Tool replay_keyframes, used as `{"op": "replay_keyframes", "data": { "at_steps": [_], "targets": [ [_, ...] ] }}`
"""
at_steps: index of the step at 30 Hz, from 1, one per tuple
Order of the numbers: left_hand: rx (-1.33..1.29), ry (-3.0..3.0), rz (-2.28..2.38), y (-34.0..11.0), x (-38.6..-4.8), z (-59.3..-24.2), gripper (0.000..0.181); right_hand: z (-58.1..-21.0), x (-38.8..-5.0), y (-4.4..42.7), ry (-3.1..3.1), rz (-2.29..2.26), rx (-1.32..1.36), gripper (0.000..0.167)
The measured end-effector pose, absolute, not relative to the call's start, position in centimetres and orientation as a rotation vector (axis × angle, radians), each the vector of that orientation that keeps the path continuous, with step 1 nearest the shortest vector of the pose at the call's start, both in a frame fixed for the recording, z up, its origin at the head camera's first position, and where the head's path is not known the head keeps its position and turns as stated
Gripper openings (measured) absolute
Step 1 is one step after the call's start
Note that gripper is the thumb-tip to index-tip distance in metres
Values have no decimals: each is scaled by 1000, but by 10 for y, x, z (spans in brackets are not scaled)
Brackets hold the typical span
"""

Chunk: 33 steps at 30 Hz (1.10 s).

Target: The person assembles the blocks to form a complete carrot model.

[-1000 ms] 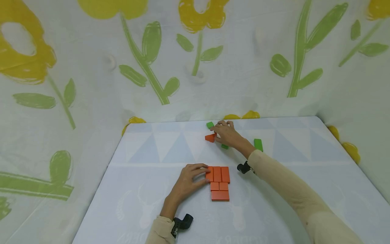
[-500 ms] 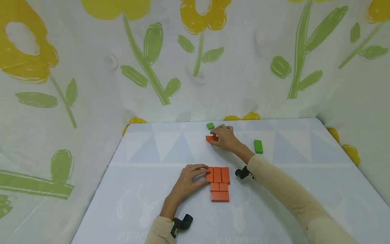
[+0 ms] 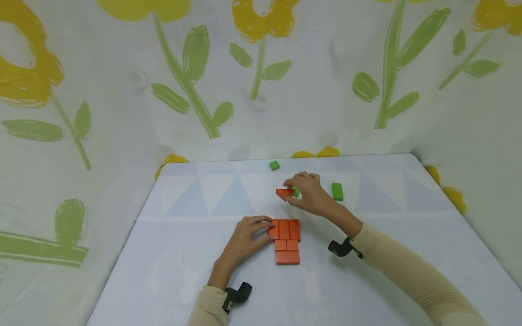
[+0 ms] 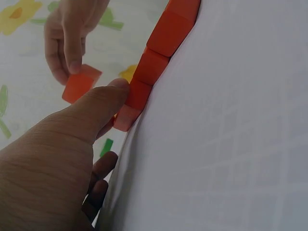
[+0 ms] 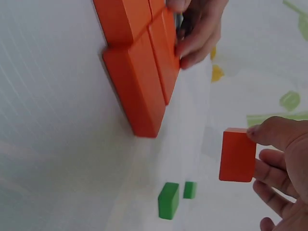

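My right hand (image 3: 311, 194) pinches an orange block (image 3: 284, 194) between thumb and fingers, above the far part of the table. In the head view the block looks triangular; in the right wrist view one rectangular face (image 5: 237, 156) shows. My left hand (image 3: 241, 242) rests at the left side of a flat group of orange blocks (image 3: 288, 257), its thumb and a finger spanning the ends of the upper left block (image 3: 274, 229). The group has three upright blocks across the top, two small ones below, and one wide block at the bottom.
Beyond the group lie a small green block (image 3: 274, 165) near the back edge, another green block (image 3: 337, 191) right of it, and one green block (image 3: 297, 192) partly hidden by my right hand. A flower-printed cloth wall (image 3: 306, 113) stands behind the pale table (image 3: 183, 253).
My right hand has lifted the orange block and drawn it toward me, uncovering part of a green block. The left hand stays at the group. The head view has shifted slightly.
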<state>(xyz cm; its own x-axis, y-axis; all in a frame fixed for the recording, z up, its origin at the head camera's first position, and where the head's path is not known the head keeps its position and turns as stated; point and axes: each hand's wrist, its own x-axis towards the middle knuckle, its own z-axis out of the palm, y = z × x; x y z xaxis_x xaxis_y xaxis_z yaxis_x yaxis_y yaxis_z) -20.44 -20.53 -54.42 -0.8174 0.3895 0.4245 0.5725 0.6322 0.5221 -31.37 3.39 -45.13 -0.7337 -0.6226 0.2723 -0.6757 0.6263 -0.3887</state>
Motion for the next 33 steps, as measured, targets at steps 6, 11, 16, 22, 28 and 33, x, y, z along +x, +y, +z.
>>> {"op": "replay_keyframes", "data": {
  "at_steps": [6,11,16,22,28,33],
  "targets": [
    [-762,-2588,-984,-207,-202,-543,34,-442,-280,44,-2631,683,1190,34],
    [-746,-2636,-985,-206,-203,-542,34,-438,-250,55,-2611,676,1229,30],
    [-724,-2662,-974,-206,-203,-541,34,-441,-222,62,-2599,698,1276,28],
    [-726,-2679,-1024,-207,-203,-537,35,-453,-200,67,-2562,688,1304,32],
    [-750,-2659,-985,-207,-204,-541,34,-467,-184,66,-2460,695,1383,35],
    [-779,-2611,-995,-206,-205,-543,35,-474,-171,64,-2445,660,1414,40]
  ]
}}
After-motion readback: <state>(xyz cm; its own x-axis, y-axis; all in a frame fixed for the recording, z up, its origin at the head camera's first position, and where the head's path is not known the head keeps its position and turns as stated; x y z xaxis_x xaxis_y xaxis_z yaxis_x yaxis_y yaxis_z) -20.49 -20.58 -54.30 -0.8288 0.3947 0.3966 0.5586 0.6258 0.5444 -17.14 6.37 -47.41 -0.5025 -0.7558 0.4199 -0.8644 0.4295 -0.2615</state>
